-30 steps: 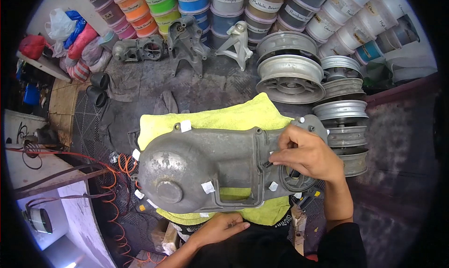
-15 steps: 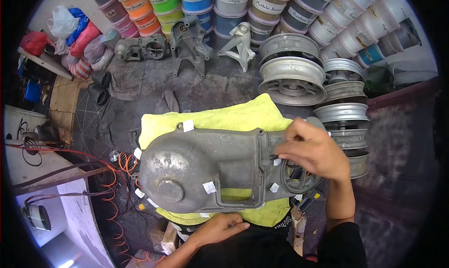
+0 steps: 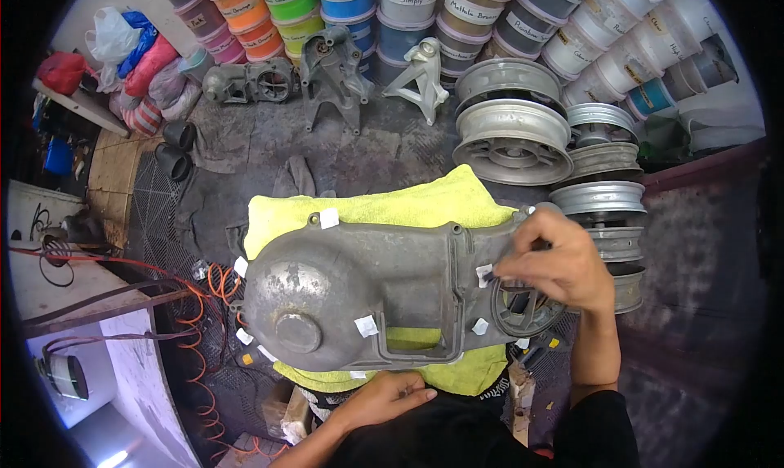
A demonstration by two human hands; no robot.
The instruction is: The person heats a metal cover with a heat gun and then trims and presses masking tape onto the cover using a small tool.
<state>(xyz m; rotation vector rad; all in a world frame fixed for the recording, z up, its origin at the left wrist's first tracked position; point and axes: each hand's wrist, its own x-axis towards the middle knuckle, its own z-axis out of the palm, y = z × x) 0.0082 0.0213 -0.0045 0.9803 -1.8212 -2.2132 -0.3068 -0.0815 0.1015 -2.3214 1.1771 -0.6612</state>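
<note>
A grey metal cover (image 3: 408, 247) with a domed left end lies on a yellow-green towel (image 3: 367, 207) across the lap. Small white pieces of tape (image 3: 365, 327) are stuck on it at several spots. My right hand (image 3: 558, 260) is above the cover's right part, thumb and fingers pinched on a small dark item, too small to make out, beside a white tape piece (image 3: 484, 275). Below the hand is a round spoked opening (image 3: 523, 311), partly hidden. My left hand (image 3: 392, 398) rests at the cover's lower edge, fingers together; what it holds, if anything, is hidden.
Metal wheel rims (image 3: 513, 141) are stacked at the right. Labelled tubs (image 3: 406, 2) line the back, with grey metal brackets (image 3: 422, 80) before them. Orange coiled hose (image 3: 196, 362) and black shoes (image 3: 174, 162) are at the left.
My right hand has moved slightly right, and the white tape piece that was under its fingertips now shows more fully. My left hand has stayed in place.
</note>
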